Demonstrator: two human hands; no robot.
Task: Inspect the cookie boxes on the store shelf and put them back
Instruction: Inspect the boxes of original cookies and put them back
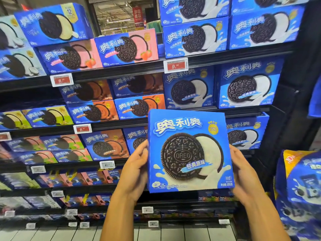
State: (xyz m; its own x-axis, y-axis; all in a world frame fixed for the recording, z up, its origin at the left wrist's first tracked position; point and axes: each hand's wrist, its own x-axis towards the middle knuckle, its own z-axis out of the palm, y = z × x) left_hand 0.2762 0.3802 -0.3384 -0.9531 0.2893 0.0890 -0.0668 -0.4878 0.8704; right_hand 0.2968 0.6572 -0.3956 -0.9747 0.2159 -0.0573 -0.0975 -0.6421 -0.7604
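1. Flat square blue cardboard cookie box [190, 151] w/ dark sandwich-cookie pic & white cream splash: held up in front of the black metal store shelf [225, 57], front face toward camera, roughly upright, slightly tilted.
2. Left hand [137, 164]: grips box's left edge, thumb near the front edge, fingers curled round behind; fingertips hidden by box.
3. Right hand [240, 168]: grips box's right edge & lower right corner, palm against the side, fingers wrapped behind, not visible.
4. Box is off the shelf, touching only the two hands; it covers part of the shelf row behind.
5. Behind it, right: matching blue boxes w/ white cream [246, 84] stand face-out on the shelf.
6. Left of those: blue-orange chocolate-flavour boxes [140, 106]; higher up, blue-pink strawberry boxes [126, 48].
7. Red-white price tag [175, 65] on shelf rail reads 9.90.
8. Far right: stack of blue cookie multipacks [298, 188], partly cut off by the frame.
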